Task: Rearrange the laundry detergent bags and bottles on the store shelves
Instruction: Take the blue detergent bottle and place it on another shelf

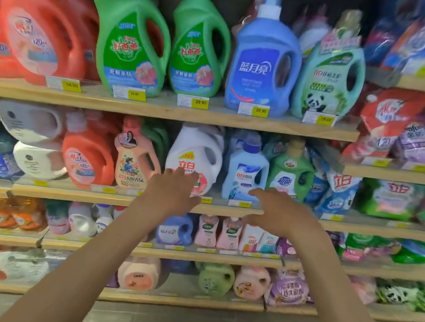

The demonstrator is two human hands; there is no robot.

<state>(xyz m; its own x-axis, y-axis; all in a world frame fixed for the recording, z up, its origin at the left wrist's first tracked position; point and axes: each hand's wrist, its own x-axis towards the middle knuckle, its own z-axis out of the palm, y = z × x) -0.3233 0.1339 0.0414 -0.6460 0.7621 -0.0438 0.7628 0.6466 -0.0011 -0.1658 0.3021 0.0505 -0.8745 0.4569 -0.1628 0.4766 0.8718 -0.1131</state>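
At the shelf [63, 195] just under the row of big bottles, we see the fingers [185, 176] of the left hand [171, 192] stretched out straight and a little spread, lying over the lower label of a white bottle [196, 153]. They grasp nothing, and we cannot tell whether they press on it or only hover in front. The fingers [263, 193] of the right hand [279, 212] are loosely bent and released, holding nothing. Their tips are at the foot of a pale blue bottle [245, 171] that stands upright just beside the white one.

Outward on the same shelf, a peach bottle [134, 160] and an orange bottle [87, 158] stand to the left of the white bottle, and a small green bottle [290, 175] stands to the right of the pale blue one. Beyond it lean blue-and-white bags [339, 190], with a green bag [390, 199] further right.

On the upper shelf [158, 110] stand, from left to right, red bottles [40, 30], two big green bottles [130, 38], a blue bottle [263, 63] and a mint bottle [328, 81] with a panda on its label, with yellow price tags [200, 102] along the shelf edge. A red bag [395, 113] and a purple bag [415, 141] lie at the right. Toward its edges the view is blurred.
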